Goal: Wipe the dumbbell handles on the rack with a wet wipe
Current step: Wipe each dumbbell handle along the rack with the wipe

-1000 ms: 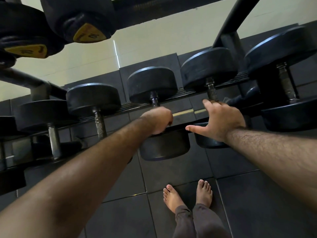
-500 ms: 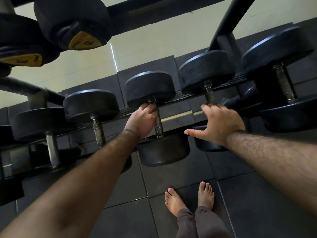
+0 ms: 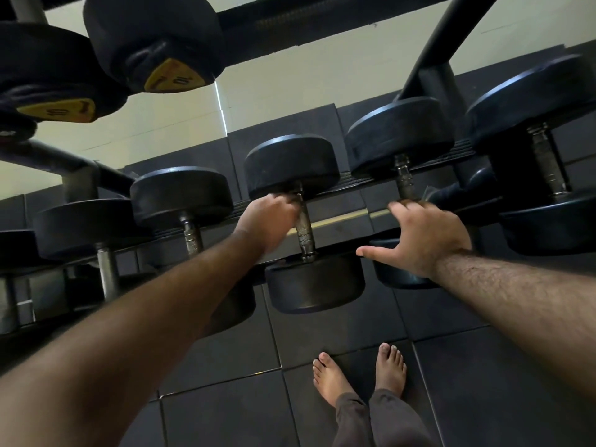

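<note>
Dark floor tiles [image 3: 338, 414] below; left hand [image 3: 267, 217] curls round the handle [image 3: 302, 225] top, presumably wiping, wipe unseen; right hand [image 3: 422, 233], fingers relaxed, braces on neighbouring dumbbell [image 3: 400, 137].

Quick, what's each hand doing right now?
Left hand: fingers curled round the middle dumbbell's handle.
Right hand: fingers straight, resting on the next dumbbell.

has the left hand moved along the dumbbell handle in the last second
Yes. The left hand slid up the handle, away from the near weight head toward the far one, leaving the lower handle bare.
</note>
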Tool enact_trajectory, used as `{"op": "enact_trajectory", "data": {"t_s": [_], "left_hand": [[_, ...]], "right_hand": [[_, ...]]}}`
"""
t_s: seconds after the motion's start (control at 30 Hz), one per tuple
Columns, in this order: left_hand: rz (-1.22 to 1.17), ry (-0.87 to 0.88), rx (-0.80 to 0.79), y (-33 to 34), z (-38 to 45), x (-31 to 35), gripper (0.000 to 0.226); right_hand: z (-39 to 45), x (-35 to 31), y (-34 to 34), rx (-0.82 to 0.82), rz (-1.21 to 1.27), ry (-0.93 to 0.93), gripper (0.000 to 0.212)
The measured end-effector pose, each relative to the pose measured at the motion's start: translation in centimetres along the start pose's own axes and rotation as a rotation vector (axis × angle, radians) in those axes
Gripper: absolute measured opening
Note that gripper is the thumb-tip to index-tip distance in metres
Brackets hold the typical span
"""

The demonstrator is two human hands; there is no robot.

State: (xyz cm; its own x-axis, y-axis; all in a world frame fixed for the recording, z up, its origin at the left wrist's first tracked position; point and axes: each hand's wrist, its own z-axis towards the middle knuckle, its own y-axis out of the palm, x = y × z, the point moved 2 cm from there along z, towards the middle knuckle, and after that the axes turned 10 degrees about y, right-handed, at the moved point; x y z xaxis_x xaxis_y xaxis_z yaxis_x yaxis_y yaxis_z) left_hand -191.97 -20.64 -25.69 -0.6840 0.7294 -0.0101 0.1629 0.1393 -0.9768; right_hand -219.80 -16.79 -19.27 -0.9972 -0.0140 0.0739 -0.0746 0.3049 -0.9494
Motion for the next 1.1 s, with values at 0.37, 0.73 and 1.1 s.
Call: {"op": "enact_trajectory", "data": {"t_s": [0.37,0.73,1.1], "left_hand": [[-1.873,-1.214,0.581,5.7,1.5,2.0,0.036],[-1.987,-0.972,0.286,5.0,0.9,0.0,0.048],[-2.116,-0.9,0.258,6.3,0.9,1.0,0.047]], "right_hand": [[0.0,0.1,0.3,0.012,-0.025,0.002,0.126],[0.0,-0.1,0.3,0.044,0.0,0.015,0.126],[-0.1,-0.2,0.3,0.028,-0.008,0.028,0.125]]}}
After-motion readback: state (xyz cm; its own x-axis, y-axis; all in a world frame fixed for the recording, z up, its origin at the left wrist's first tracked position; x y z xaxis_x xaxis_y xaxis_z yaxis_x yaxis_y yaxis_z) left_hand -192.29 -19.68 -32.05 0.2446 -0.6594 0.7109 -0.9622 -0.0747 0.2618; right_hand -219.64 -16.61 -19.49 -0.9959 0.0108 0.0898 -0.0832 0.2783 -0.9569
